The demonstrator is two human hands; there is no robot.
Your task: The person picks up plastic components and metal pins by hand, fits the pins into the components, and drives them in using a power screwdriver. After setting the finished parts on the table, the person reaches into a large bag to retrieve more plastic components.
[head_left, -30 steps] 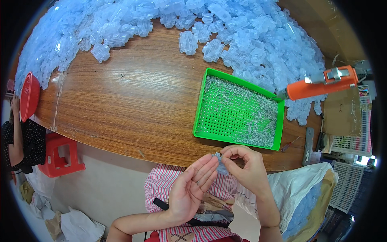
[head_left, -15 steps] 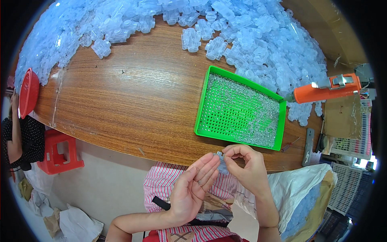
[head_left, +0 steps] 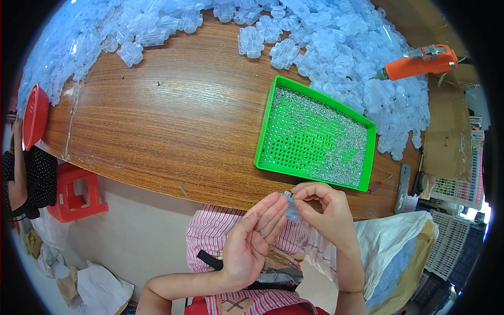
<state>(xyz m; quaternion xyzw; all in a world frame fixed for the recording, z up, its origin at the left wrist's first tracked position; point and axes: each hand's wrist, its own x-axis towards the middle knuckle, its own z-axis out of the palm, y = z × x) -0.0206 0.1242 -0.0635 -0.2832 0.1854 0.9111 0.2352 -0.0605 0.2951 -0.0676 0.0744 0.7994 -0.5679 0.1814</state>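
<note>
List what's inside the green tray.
The green tray holds many small silvery screw-like pieces, densest toward the right. Its perforated floor shows near the lower middle; under the dense pile it's covered, so anything beneath can't be seen.

Up swings the orange power screwdriver (head_left: 421, 66), clear of the green tray's (head_left: 302, 148) corner, tip now over pale plastic pieces (head_left: 341, 60)!

No readable text, labels, numbers or signs. Striped apron's brown patch (head_left: 234, 305) has a dark stitched cross, not lettering. Cardboard (head_left: 446, 149) at right: small dark mark, illegible. Small multicoloured item (head_left: 476, 123) behind it, possibly printed; too tiny and blurred to read.
</note>
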